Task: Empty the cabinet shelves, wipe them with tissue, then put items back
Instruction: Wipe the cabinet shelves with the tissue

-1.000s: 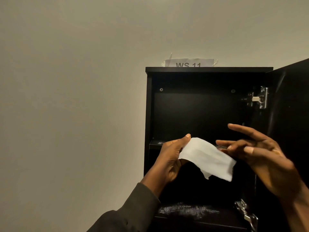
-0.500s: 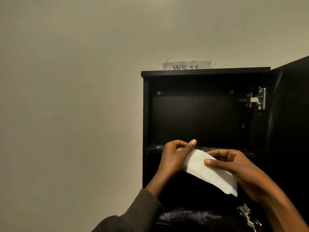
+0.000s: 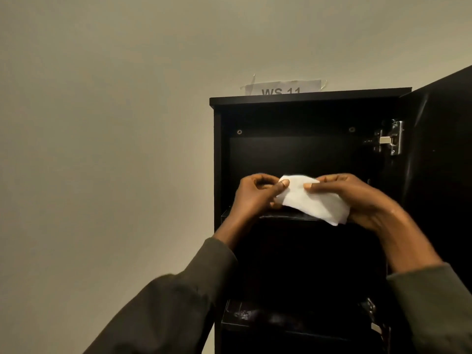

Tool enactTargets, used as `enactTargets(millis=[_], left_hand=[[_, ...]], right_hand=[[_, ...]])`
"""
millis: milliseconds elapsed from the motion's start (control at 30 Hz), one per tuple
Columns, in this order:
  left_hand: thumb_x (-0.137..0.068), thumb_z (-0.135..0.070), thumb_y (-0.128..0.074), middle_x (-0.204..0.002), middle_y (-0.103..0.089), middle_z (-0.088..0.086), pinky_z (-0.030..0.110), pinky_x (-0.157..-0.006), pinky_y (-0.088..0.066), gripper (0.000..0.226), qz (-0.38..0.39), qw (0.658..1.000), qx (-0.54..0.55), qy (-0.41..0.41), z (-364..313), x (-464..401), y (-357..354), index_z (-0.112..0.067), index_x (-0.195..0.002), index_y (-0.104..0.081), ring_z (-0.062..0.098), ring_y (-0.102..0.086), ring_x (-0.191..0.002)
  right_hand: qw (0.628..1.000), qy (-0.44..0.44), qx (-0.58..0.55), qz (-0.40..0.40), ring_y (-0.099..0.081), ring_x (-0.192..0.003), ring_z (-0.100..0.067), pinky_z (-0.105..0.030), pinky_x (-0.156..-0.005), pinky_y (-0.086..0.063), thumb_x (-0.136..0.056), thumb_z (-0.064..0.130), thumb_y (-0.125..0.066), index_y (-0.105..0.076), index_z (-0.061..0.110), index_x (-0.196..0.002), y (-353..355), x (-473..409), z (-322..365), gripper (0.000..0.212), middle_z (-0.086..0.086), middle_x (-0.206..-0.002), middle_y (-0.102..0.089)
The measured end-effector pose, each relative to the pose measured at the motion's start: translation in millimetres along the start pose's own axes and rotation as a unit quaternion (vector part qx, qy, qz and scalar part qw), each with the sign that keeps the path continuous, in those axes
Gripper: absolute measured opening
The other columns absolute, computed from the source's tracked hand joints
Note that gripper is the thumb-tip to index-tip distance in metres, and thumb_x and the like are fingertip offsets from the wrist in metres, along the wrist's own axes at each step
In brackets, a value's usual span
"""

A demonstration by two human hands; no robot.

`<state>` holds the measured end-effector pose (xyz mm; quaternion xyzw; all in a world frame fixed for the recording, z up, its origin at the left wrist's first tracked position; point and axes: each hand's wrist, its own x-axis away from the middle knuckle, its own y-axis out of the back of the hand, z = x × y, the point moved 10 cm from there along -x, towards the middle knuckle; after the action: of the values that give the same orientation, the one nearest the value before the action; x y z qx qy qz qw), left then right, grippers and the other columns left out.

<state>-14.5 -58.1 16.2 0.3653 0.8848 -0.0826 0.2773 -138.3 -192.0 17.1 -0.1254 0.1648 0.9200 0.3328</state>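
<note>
Pinching a white tissue (image 3: 316,199) between them, the left hand (image 3: 255,195) and right hand (image 3: 357,198) hover before the open cabinet (image 3: 306,100).

Office-like workroom: plain wall, black cabinet (image 3: 306,100), taped "WS 11" label (image 3: 282,87).

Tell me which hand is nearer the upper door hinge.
Right. The right hand sits below and left of the upper hinge; the left hand is farther left.

Both hands, left (image 3: 255,194) and right (image 3: 357,198), have closed in on the tissue (image 3: 316,200), folding it smaller
</note>
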Motion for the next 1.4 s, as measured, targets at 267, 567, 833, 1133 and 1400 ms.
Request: enactTargets(millis=[267, 567, 833, 1133, 1400], left_hand=[[-0.096, -0.034, -0.059, -0.096, -0.072, -0.001, 0.035, -0.081, -0.060, 0.018, -0.108, 0.992, -0.054, -0.042, 4, -16, 41, -0.018, -0.101, -0.066, 0.016, -0.072, -0.085], [-0.096, -0.025, -0.062, -0.089, -0.067, -0.008, 0.007, -0.070, -0.050, 0.007, -0.258, 0.920, -0.154, -0.251, -34, -5, 78, -0.019, -0.098, -0.064, 0.003, -0.064, -0.078], [-0.084, -0.019, -0.075, -0.097, -0.059, 0.006, 0.022, -0.072, -0.048, 0.023, -0.327, 0.841, -0.289, -0.319, -16, -5, 94, -0.012, -0.099, -0.059, 0.014, -0.050, -0.084], [-0.086, -0.011, -0.072, -0.094, -0.058, 0.008, 0.016, -0.068, -0.046, 0.017, -0.314, 0.854, -0.269, -0.314, 7, -17, 111, -0.009, -0.096, -0.058, 0.015, -0.054, -0.075], [-0.087, -0.009, -0.070, -0.089, -0.056, 0.007, 0.004, -0.066, -0.039, 0.013, -0.314, 0.857, -0.236, -0.332, 15, -20, 120, -0.007, -0.089, -0.057, 0.006, -0.046, -0.073]], right_hand=[[0.981, -0.045, 0.041, -0.185, -0.061, -0.077, -0.031, -0.032, -0.058, -0.047, -0.086, 0.010, -0.065, -0.060, -0.002, -0.118, 67, -36, -16, 0.035, -0.019, -0.096, -0.063], [0.847, 0.014, 0.449, -0.284, -0.059, -0.114, -0.034, -0.041, -0.094, -0.049, -0.093, 0.006, -0.056, -0.056, 0.010, -0.132, 58, -18, 13, 0.039, -0.020, -0.125, -0.060], [0.842, -0.078, 0.506, -0.171, -0.062, -0.099, -0.024, -0.040, -0.089, -0.054, -0.092, 0.015, -0.060, -0.062, 0.014, -0.114, 28, -10, -27, 0.022, -0.010, -0.111, -0.063], [0.857, -0.136, 0.472, -0.156, -0.058, -0.091, -0.019, -0.039, -0.088, -0.053, -0.097, 0.019, -0.052, -0.054, 0.016, -0.120, 12, -18, -43, 0.024, -0.004, -0.099, -0.054], [0.868, -0.116, 0.466, -0.122, -0.059, -0.099, -0.022, -0.040, -0.092, -0.051, -0.099, 0.019, -0.048, -0.053, 0.016, -0.123, -41, -29, -38, 0.025, -0.007, -0.106, -0.055]])
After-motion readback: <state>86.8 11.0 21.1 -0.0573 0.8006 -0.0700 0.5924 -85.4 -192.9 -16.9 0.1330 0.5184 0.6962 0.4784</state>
